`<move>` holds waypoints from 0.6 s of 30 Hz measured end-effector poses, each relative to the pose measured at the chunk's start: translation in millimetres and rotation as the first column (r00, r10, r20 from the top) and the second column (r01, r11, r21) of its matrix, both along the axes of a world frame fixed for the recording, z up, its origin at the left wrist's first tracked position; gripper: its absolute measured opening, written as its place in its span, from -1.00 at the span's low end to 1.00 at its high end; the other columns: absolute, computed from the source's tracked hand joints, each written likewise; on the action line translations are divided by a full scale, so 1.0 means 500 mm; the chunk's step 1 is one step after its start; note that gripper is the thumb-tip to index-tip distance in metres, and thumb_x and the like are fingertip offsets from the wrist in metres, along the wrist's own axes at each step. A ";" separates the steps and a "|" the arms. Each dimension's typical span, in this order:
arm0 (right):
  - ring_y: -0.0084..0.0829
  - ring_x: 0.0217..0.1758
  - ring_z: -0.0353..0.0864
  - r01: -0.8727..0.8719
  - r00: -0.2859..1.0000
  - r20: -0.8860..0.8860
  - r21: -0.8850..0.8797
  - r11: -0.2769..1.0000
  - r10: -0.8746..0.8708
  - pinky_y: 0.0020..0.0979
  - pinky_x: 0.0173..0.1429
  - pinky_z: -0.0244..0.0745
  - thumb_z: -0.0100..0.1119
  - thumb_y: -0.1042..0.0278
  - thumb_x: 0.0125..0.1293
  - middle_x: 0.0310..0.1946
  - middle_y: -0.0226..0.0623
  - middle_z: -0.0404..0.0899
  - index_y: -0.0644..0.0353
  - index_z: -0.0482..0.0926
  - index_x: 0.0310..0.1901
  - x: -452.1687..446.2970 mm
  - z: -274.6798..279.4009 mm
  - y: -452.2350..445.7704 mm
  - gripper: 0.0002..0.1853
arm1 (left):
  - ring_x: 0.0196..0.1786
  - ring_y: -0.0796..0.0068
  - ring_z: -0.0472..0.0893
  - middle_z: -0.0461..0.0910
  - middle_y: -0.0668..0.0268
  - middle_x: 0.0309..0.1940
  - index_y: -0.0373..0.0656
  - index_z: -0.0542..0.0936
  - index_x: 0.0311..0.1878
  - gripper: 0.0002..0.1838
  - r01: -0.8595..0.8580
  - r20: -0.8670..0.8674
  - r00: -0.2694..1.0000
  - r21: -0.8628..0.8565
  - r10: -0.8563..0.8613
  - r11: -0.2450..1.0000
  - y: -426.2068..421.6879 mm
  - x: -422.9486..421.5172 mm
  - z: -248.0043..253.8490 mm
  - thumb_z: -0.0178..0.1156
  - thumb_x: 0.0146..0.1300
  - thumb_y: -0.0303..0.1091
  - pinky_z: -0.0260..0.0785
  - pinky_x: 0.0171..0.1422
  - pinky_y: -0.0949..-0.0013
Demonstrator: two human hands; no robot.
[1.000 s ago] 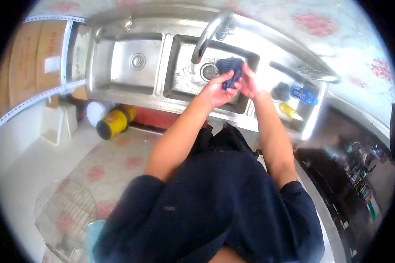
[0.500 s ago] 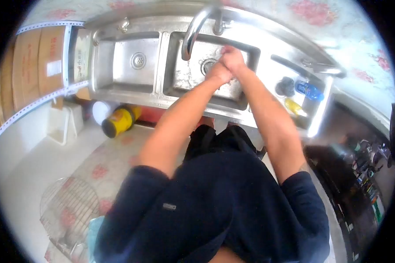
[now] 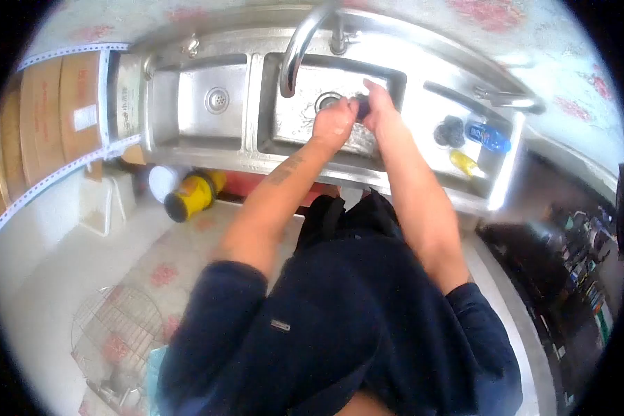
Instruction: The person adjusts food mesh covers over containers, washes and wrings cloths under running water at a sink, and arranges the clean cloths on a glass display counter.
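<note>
Cloth (image 3: 362, 108), hidden a moment ago, now shows as a dark patch over the sink (image 3: 299, 116): left hand (image 3: 335, 125) and right hand (image 3: 381, 111) have parted slightly, both apparently closed round it, bunching it tight.

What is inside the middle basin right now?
The middle basin shows its drain, partly hidden by the left hand. That hand and the right hand hold a dark item, mostly covered. What lies directly beneath the hands cannot be seen.
</note>
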State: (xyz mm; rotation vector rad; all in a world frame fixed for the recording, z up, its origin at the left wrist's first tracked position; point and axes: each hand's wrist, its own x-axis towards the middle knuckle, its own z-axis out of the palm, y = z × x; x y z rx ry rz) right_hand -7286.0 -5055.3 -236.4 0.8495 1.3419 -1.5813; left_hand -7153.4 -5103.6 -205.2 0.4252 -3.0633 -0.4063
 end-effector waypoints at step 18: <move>-0.61 -0.31 0.37 -0.658 0.750 -0.518 -0.649 0.383 0.411 -0.48 -0.22 0.40 0.33 0.37 0.30 -0.35 -0.49 0.33 0.24 0.34 0.42 -0.035 0.284 0.019 -0.33 | -0.62 0.70 0.31 0.38 0.48 -0.50 -0.15 0.49 0.00 -0.73 0.150 0.135 0.982 -0.111 0.135 -0.982 0.039 -0.004 0.251 0.26 0.39 -0.22 0.08 -0.55 0.53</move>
